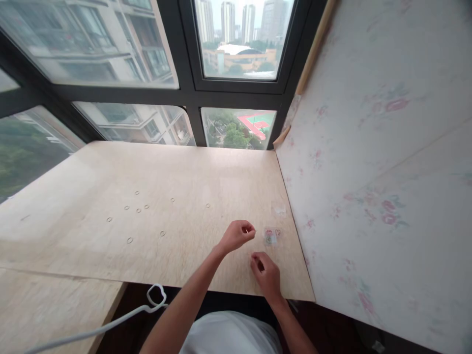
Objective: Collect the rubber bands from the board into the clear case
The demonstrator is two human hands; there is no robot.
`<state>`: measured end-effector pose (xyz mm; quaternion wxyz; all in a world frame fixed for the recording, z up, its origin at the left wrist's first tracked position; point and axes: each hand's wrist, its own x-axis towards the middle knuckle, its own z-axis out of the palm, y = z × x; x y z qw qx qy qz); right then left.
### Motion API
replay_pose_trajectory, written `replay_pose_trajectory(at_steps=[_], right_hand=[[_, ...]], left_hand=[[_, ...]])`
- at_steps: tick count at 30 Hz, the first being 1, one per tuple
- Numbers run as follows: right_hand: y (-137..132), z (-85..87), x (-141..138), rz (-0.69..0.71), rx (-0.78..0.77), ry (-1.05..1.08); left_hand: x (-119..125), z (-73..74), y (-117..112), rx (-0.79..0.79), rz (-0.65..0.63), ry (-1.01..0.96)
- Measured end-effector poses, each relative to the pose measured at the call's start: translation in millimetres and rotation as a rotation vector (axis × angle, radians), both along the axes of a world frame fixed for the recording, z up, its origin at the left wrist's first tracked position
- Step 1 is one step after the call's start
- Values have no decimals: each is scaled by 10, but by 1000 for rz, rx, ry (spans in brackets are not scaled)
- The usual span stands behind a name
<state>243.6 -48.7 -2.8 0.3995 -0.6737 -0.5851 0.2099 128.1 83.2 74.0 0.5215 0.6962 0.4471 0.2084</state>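
My left hand [237, 236] is raised over the pale stone-look sill, its thumb and fingers pinched together. Whatever lies in that pinch, if anything, is too small to make out. Closer to my body, my right hand [267, 275] is curled with its fingertips closed, and I cannot tell if it grips a thing. Just right of my left hand lies a small clear plastic packet [272, 237] with red and dark marks or contents. Several thin rings are scattered to the left, among them one ring [162, 233] and another ring [208, 205] nearer the middle.
A small clear plastic piece [279, 210] lies by the wallpapered wall [368, 196] on the right. Dark-framed windows [236, 93] rise behind the sill [236, 172]. A white cable [110, 325] runs along the lower left, looping near the sill's front edge.
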Motion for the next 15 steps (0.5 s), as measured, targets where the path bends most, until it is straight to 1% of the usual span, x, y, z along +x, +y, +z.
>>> replay_pose_trajectory(at_steps=[3,6,8,10,15], right_hand=[[0,4,-3,0,2,0],[0,0,-5,-4,16,-25],[1,1,-5,-8,21,-40],[1,8,-4,-10,22,-51],[-6,35,-1,-5,20,-51]], left_hand=[[258,-64,-45,240,-175,201],[444,-122,-63,373,-296,386],[528,-165,-60,406,-345,452],[580,-206,-51,415,-367,465],[581,-251,-44,421,-366,449]])
